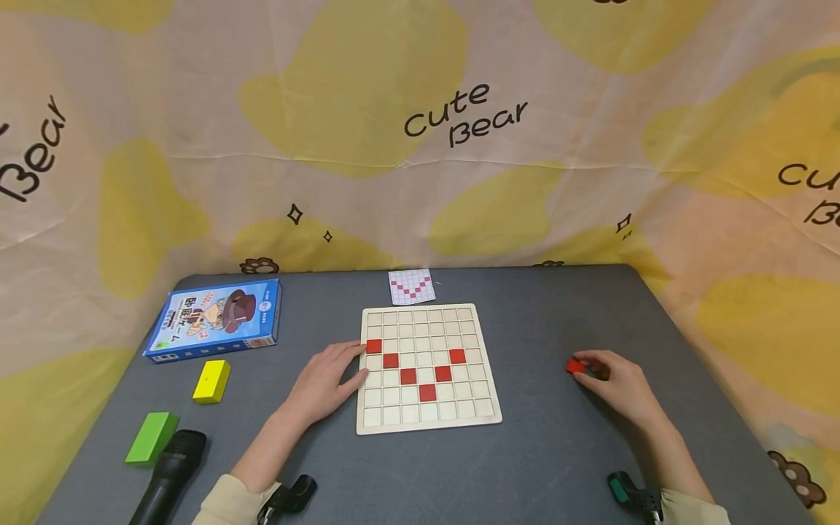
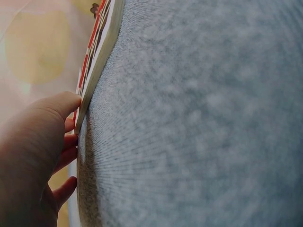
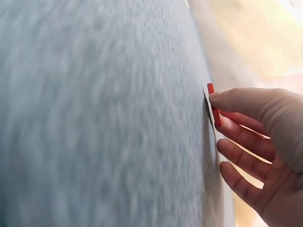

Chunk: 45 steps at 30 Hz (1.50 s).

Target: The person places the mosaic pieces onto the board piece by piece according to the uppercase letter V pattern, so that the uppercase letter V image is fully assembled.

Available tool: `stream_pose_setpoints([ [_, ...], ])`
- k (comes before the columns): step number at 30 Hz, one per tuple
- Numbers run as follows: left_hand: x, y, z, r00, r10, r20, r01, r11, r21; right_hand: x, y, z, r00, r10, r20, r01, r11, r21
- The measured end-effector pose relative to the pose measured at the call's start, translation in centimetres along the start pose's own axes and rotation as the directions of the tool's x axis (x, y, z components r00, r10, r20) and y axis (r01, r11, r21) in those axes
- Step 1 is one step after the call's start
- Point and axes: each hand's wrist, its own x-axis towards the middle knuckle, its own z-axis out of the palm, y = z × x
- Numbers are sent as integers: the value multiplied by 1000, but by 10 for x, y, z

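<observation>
A cream gridded board (image 1: 466,408) lies flat on the grey table, with several red square tiles (image 1: 408,377) in its cells forming a V whose right arm is shorter. At the board's left edge, my left hand (image 1: 320,384) touches the rim with its thumb and fingertips; the left wrist view shows the thumb (image 2: 68,103) against that edge. To the right of the board, my right hand (image 1: 618,384) pinches one red tile (image 3: 214,105) between thumb and fingers, close to the tabletop. The other fingers of that hand are spread loosely.
Behind the board lies a small pattern card (image 1: 411,287) printed with a red V. On the left are a blue game box (image 1: 213,319), a yellow block (image 1: 211,381), a green block (image 1: 151,439) and a black microphone (image 1: 172,470). A patterned cloth (image 1: 367,204) hangs behind the table.
</observation>
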Motion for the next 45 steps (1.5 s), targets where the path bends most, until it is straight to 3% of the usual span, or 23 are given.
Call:
stream_pose_setpoints([
  [11,0,0,-1,1000,2,-5,-2,1000,5,18,-20,17,1000,-23,17,22,999,46],
  [20,0,0,-1,1000,2,-11,-2,1000,2,37,-38,30,999,9,51,-13,996,85],
  [45,-1,1,0,1000,4,-13,-4,1000,-5,75,-86,81,988,-104,115,76,971,227],
])
